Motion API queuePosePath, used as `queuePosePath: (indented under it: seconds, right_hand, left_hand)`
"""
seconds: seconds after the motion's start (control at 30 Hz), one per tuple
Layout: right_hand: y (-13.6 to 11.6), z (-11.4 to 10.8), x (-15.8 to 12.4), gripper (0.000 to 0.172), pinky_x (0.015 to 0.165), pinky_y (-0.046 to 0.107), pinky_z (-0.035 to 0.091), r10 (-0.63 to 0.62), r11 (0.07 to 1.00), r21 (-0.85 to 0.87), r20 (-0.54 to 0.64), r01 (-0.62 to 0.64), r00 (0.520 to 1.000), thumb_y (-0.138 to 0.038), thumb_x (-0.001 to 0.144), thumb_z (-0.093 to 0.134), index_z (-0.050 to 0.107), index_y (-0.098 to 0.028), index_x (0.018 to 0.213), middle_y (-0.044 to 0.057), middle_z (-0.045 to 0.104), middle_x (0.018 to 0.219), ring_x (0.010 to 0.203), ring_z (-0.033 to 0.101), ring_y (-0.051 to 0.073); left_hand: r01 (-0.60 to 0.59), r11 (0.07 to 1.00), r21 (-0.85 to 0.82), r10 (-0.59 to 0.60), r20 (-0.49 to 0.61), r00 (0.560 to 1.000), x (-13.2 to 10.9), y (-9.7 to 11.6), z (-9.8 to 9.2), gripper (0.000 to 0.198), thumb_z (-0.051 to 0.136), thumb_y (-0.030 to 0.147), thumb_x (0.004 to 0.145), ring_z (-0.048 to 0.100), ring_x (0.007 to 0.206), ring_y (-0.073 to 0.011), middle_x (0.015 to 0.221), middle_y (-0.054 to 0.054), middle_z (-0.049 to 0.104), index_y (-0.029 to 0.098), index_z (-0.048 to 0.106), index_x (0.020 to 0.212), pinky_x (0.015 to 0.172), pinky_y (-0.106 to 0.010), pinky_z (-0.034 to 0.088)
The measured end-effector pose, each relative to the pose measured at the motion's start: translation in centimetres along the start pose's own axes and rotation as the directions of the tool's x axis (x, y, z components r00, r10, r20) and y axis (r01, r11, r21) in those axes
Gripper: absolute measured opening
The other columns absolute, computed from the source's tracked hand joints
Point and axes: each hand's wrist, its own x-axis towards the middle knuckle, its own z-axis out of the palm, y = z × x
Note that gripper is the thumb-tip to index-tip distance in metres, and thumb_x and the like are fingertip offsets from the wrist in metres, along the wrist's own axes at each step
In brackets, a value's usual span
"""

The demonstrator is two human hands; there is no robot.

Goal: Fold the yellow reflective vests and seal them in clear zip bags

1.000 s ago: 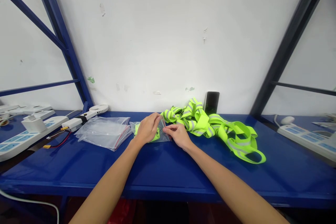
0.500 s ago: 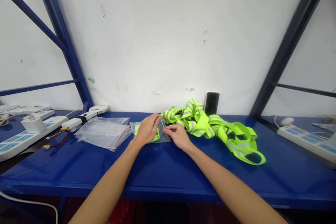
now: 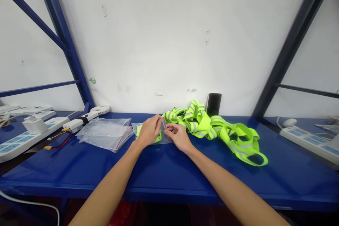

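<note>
Nearest, the bare forearms reach in from the bottom edge to a clear zip bag [image 3: 166, 138] lying flat on a blue steel bench [image 3: 79, 169]. Its thin red seal line runs along the edge between the hands, and a folded neon-yellow strap with a grey reflective stripe [image 3: 158, 139] sits inside. No writing can be read on it. The left hand [image 3: 149, 130] rests over the bag, the left fingers [image 3: 158, 119] closed narrowly on the sealed edge. The right hand [image 3: 178, 137] sits just beside it, the right fingers [image 3: 169, 130] pinching the same edge.

Left of the bag, just beside it, lies a stack of empty zip bags [image 3: 106, 134], at least two, also red-sealed. Behind the bag and to the right sprawls one tangled pile of neon-yellow reflective straps [image 3: 198, 122], touching the bag's far corner; the strap count cannot be told. Beyond that pile, one black phone [image 3: 213, 104] stands tilted against the white wall [image 3: 159, 42]. Well left of the bag are one small white fan [image 3: 100, 109] and a white power strip [image 3: 26, 138]; well right lies another power strip [image 3: 307, 141], its markings too small to read.
</note>
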Motion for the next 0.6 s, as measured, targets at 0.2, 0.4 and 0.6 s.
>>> queuePosePath:
  seconds: [0.2, 0.4, 0.6]
  right_hand:
    - [-0.46, 0.31, 0.01, 0.017, 0.059, 0.025, 0.041, -0.081, 0.997, -0.008, -0.052, 0.080, 0.995, -0.033, 0.075, 0.064, 0.068, -0.016, 0.078, 0.002, 0.064, 0.071, 0.060, 0.051, 0.013]
    - [-0.37, 0.52, 0.05, 0.018, 0.055, 0.024, 0.038, -0.087, 0.996, -0.003, -0.071, 0.087, 0.994, -0.033, 0.077, 0.062, 0.067, -0.016, 0.076, 0.001, 0.062, 0.067, 0.057, 0.048, 0.013]
    - [-0.66, 0.66, 0.19, 0.021, 0.058, 0.024, 0.040, -0.134, 0.991, -0.022, -0.072, 0.133, 0.988, -0.035, 0.079, 0.061, 0.068, -0.015, 0.084, 0.003, 0.065, 0.076, 0.062, 0.052, 0.013]
  left_hand:
    - [-0.011, 0.998, -0.061, 0.010, -0.009, 1.000, -0.12, 0.28, -0.24, 0.023, 0.033, 0.031, 0.097, 0.057, 0.074, -0.0179, 0.082, -0.003, 0.062, 0.021, 0.052, 0.090, 0.071, -0.030, 0.041]
    - [-0.010, 0.991, -0.135, 0.012, 0.015, 1.000, -0.11, 0.49, -0.59, 0.021, 0.039, 0.034, 0.095, 0.057, 0.079, -0.0183, 0.085, -0.003, 0.063, 0.021, 0.055, 0.091, 0.074, -0.030, 0.042]
    - [-0.041, 0.988, -0.150, 0.046, 0.025, 0.999, -0.11, 0.33, -0.51, 0.021, 0.040, 0.034, 0.095, 0.057, 0.081, -0.0188, 0.087, -0.003, 0.064, 0.021, 0.055, 0.089, 0.077, -0.032, 0.041]
